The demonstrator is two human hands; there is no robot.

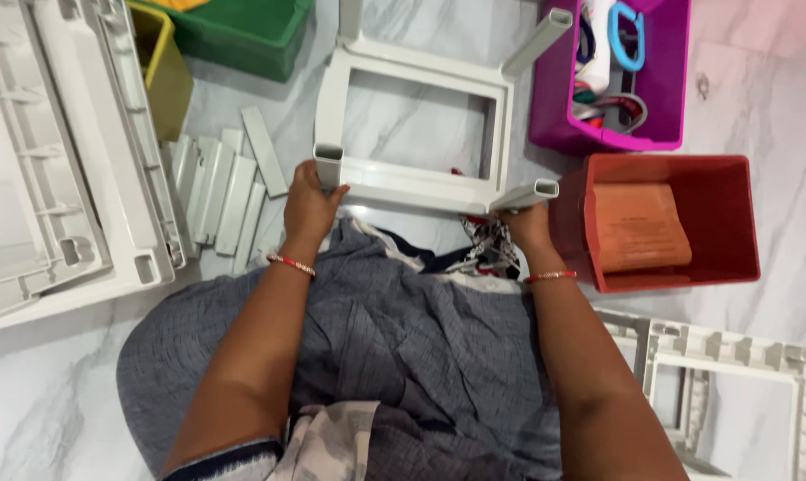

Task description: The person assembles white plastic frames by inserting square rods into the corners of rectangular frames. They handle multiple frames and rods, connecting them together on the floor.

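On marble floor (pixel 759 80), both hands (pixel 309 205) grip the white frame's (pixel 421 183) near corners.

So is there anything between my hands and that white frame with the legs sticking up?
Nothing visible. The left hand already grips the white frame at its near left corner, by a leg stub. The right hand holds the near right corner, just above a patterned cloth.
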